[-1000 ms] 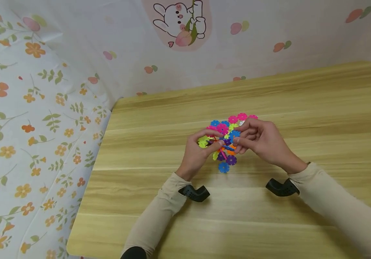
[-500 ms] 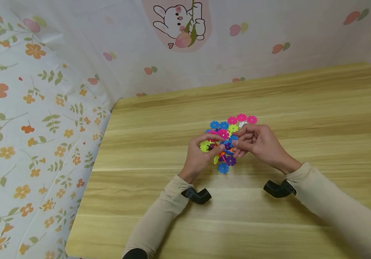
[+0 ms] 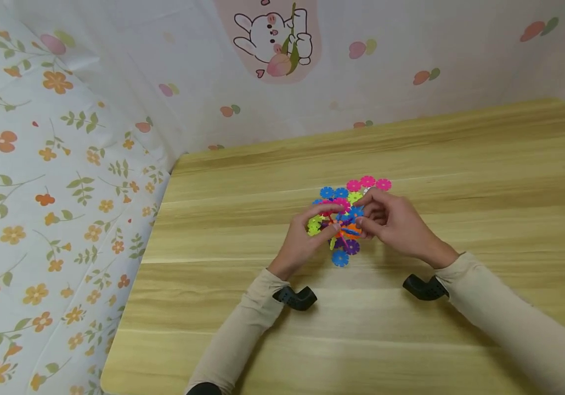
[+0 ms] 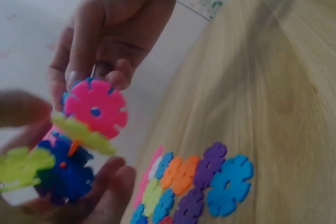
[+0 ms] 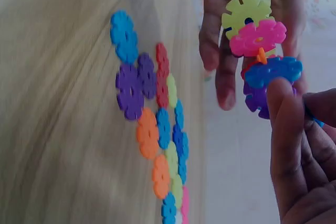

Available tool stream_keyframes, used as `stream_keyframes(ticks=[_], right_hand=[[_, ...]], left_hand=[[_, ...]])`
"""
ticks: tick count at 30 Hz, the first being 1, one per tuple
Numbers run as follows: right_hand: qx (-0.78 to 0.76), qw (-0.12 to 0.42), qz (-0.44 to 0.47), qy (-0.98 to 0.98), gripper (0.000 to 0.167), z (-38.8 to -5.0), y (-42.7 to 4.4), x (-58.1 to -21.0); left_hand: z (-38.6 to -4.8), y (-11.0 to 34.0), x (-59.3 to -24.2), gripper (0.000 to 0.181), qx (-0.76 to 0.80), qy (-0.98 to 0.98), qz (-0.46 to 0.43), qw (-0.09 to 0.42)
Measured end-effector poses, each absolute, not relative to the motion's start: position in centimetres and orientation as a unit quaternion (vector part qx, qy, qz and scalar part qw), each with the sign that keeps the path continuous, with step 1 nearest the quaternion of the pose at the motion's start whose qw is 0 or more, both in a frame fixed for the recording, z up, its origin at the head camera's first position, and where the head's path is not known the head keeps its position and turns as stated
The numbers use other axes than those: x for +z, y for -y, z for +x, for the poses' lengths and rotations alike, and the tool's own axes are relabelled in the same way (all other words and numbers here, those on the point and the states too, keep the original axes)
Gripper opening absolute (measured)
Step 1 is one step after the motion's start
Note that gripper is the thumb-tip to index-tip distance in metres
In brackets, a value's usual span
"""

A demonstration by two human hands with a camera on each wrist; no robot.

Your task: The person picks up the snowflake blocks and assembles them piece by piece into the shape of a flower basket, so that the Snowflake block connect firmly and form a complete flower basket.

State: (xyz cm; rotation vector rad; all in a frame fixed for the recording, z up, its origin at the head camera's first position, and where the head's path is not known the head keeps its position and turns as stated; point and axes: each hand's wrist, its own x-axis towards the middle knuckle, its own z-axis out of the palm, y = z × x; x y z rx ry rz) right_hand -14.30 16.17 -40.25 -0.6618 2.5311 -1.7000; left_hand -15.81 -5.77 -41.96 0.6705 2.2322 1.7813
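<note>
Above the table, the left hand [image 3: 302, 238] holds a cluster of joined notched discs, with pink [image 4: 97, 108], yellow-green [image 4: 23, 167] and dark blue [image 4: 65, 174] ones in the left wrist view. The right hand [image 3: 401, 225] pinches a blue disc between thumb and fingertips at the cluster's right side. In the right wrist view the cluster shows a yellow-green disc [image 5: 245, 17], a pink disc [image 5: 258, 38] and a blue disc [image 5: 274, 72], the right fingers [image 5: 286, 129] touching the blue one. Where the pinched disc meets the cluster is partly hidden by fingertips.
Loose discs lie flat on the wooden table [image 3: 243, 219] below and beyond the hands, among them a blue one [image 3: 340, 258] nearest the person, a purple one [image 3: 351, 247] and pink ones [image 3: 383, 184] farther back. A patterned cloth [image 3: 80, 219] hangs at the left.
The cluster has turned slightly between the hands, and an orange disc shows more beside it. The right fingers have moved slightly down in the head view. Both hands keep their hold.
</note>
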Motion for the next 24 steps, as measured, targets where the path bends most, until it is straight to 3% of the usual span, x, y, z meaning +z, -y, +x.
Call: stream_keyframes(ticks=[5, 12, 19, 24], right_hand=[[-0.523, -0.005, -0.219, -0.824, 0.021, -14.4, -16.5, -39.8], [-0.511, 0.011, -0.226, -0.829, 0.021, -14.7, -16.3, -39.5], [-0.507, 0.039, -0.213, -0.834, 0.023, -15.0, -16.8, -40.0], [-0.498, 0.05, -0.173, -0.848, 0.021, -15.3, -17.3, -41.0]], left_hand=[[-16.0, 6.5, -41.5, 0.033, 0.621, -0.723, 0.255, 0.165], [-16.4, 6.3, -41.6, 0.022, 0.57, -0.734, 0.311, 0.2], [-16.2, 6.1, -42.1, 0.021, 0.567, -0.749, 0.301, 0.166], [-16.5, 6.5, -41.9, 0.019, 0.607, -0.75, 0.223, 0.139]])
